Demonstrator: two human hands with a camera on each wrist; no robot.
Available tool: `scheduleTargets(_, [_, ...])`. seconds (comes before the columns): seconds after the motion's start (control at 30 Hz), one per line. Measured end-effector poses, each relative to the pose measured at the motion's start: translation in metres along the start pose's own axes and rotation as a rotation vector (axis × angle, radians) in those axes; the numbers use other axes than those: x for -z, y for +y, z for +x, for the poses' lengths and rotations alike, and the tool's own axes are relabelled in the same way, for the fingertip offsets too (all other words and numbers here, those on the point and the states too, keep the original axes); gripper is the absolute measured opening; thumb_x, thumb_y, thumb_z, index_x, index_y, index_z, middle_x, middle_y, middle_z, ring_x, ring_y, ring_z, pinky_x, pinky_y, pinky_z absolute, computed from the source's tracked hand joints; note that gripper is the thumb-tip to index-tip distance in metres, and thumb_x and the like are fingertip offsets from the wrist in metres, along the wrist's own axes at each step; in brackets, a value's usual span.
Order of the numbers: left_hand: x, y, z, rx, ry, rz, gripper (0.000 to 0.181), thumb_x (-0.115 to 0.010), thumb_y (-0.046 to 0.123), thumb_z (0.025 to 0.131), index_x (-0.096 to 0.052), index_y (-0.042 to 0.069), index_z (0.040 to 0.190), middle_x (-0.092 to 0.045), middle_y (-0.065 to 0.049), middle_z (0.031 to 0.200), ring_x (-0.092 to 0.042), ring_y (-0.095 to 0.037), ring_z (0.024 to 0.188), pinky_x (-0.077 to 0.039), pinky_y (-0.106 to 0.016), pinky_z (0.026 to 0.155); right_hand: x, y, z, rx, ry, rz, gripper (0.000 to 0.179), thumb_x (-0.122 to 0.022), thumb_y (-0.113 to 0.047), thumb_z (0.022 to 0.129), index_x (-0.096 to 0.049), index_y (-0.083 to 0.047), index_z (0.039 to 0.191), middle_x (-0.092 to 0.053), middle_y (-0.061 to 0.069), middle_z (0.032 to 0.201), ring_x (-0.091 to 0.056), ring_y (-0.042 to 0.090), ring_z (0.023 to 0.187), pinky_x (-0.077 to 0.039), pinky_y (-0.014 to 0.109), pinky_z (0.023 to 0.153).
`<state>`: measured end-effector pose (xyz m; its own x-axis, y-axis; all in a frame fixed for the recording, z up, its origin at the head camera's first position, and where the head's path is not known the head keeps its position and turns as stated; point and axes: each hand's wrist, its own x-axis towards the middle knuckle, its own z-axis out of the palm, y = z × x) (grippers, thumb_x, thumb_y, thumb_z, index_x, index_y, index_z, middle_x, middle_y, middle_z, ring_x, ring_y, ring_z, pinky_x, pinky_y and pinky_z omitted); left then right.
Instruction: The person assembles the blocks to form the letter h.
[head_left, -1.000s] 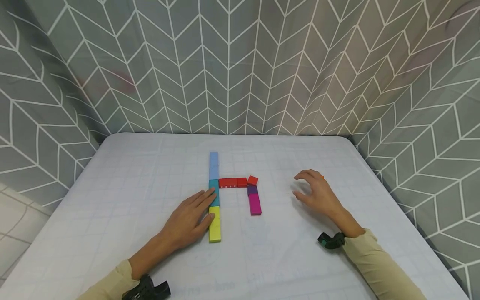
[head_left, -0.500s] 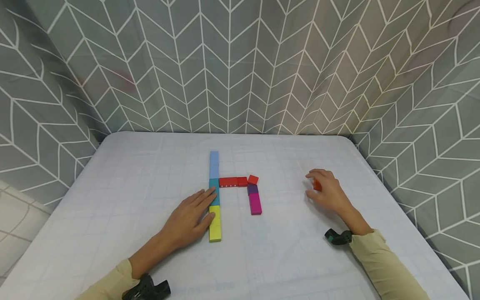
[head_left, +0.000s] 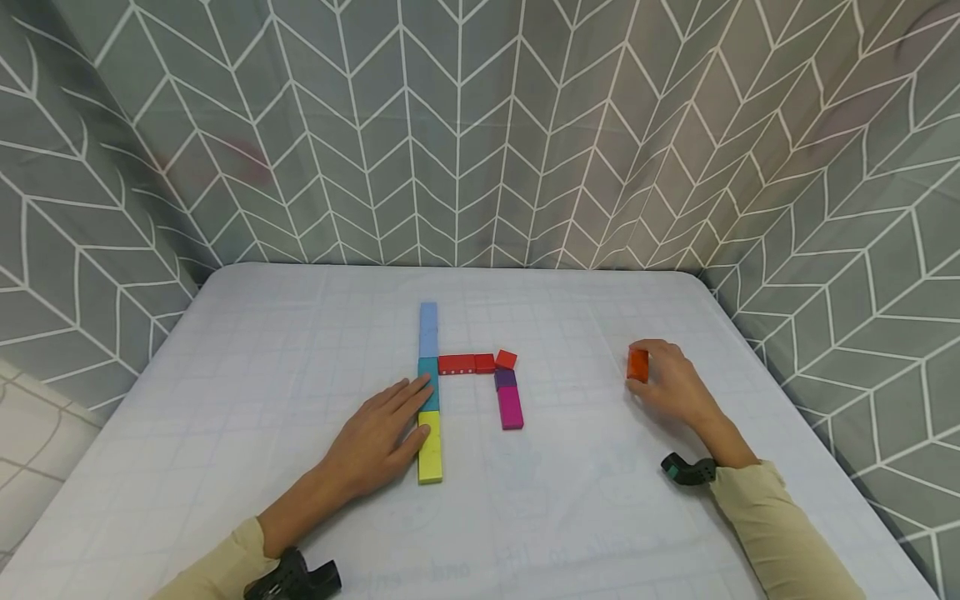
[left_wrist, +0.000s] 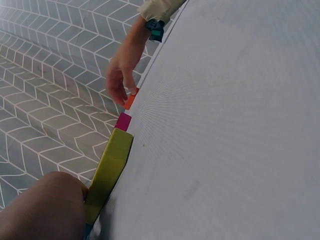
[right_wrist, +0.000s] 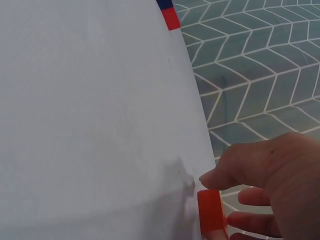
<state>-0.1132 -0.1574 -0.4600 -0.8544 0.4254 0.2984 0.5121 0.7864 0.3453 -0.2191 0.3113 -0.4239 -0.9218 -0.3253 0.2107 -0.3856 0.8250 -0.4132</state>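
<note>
My left hand [head_left: 378, 437] rests with straight fingers on the teal block [head_left: 428, 367] and touches the yellow block [head_left: 430, 462] with its thumb. A light blue block [head_left: 428, 329] continues that column upward. From the teal block, red blocks [head_left: 456, 365] run rightward to a tilted small red block [head_left: 506, 359]. Below it lie a purple block [head_left: 506, 378] and a magenta block [head_left: 510, 408]. Over on the right, my right hand [head_left: 675, 387] pinches an orange block [right_wrist: 211, 210] by its two ends, between thumb and a finger.
A white-covered table [head_left: 562, 517] carries all the blocks. Grey curtains [head_left: 480, 133] with white zigzag lines hang behind and at both sides. Each wrist wears a black camera mount [head_left: 686, 469].
The right hand has moved rightward to the orange block and its thumb and finger have closed on the block's ends. The left hand and the arranged blocks have stayed put.
</note>
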Motion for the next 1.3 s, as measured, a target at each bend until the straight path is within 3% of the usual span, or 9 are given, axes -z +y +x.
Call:
scheduleTargets(0.2, [-0.001,0.0,0.0,-0.003,0.0,-0.006,0.061,-0.059,0.034,0.105,-0.046,0.006,0.157,-0.039,-0.007,0.164,-0.036,-0.034,0.149,-0.033,-0.054,0.118,0.0,0.008,-0.002,-0.005,0.018,0.004,0.05,-0.081,-0.003,0.086,-0.059,0.013,0.127,-0.058,0.035,0.13,-0.05,0.053,0.123,-0.038,0.068,0.105])
scheduleTargets(0.67, [0.0,0.0,0.0,-0.005,-0.003,-0.001,0.061,-0.058,0.035,0.105,-0.046,0.005,0.157,-0.039,-0.007,0.164,-0.036,-0.034,0.149,-0.033,-0.053,0.118,0.001,0.011,-0.002,-0.002,0.05,0.021,0.043,-0.085,-0.005,0.085,-0.065,0.013,0.119,-0.064,0.032,0.122,-0.06,0.05,0.11,-0.049,0.065,0.095])
scheduleTargets(1.3, [0.002,0.0,-0.001,0.008,-0.012,-0.004,0.061,-0.059,0.034,0.105,-0.046,0.005,0.157,-0.039,-0.008,0.164,-0.036,-0.035,0.149,-0.032,-0.054,0.118,0.002,-0.026,-0.001,0.08,0.095,0.106,0.039,-0.086,-0.002,0.082,-0.07,0.005,0.117,-0.069,0.02,0.118,-0.062,0.038,0.104,-0.053,0.059,0.089])
